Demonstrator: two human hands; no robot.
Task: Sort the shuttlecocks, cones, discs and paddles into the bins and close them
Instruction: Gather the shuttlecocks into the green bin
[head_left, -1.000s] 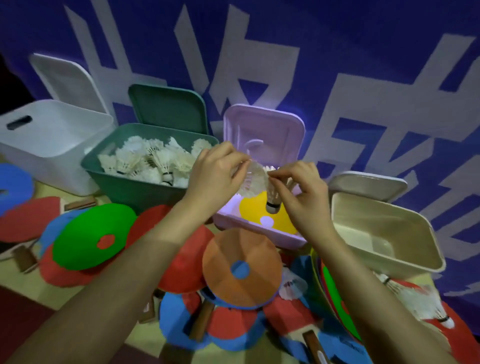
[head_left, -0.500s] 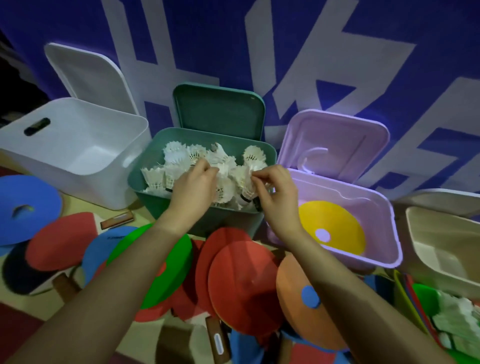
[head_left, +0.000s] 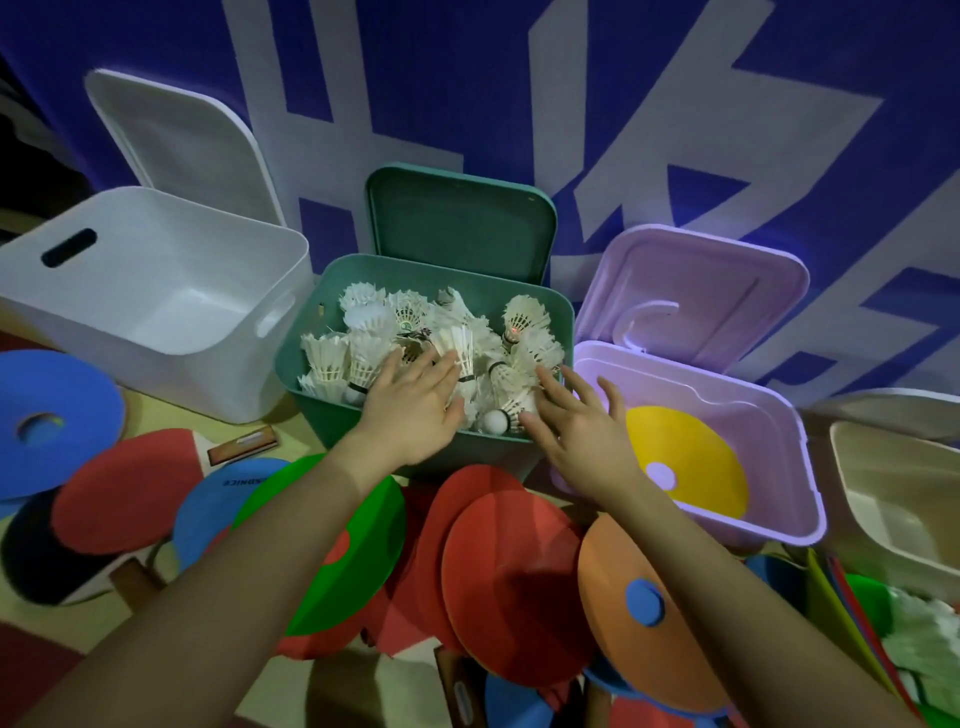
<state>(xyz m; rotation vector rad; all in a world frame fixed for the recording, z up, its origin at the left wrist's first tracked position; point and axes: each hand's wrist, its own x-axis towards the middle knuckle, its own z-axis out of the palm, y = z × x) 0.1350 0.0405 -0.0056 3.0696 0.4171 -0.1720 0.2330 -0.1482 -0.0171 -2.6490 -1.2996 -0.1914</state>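
The green bin (head_left: 311, 332) in the middle holds several white shuttlecocks (head_left: 363, 348), its lid up behind it. My left hand (head_left: 410, 405) hovers over the bin's near edge with fingers spread, holding nothing. My right hand (head_left: 576, 431) lies open at the bin's right corner, fingertips at the shuttlecocks. The purple bin (head_left: 779, 415) to the right holds a yellow disc (head_left: 696, 467). An empty white bin (head_left: 156, 291) stands at the left. Red paddles (head_left: 498, 571), a green disc (head_left: 358, 525) and an orange disc (head_left: 623, 566) lie in front.
A beige bin (head_left: 893, 493) stands at the far right with its lid behind it. A blue disc (head_left: 47, 415) and more paddles lie at the left. More shuttlecocks (head_left: 930, 644) sit in stacked cones at the bottom right. A blue and white banner backs the bins.
Both hands carried shuttlecocks from above the purple bin to the green bin and let them go; the fingers now lie spread and hold nothing.
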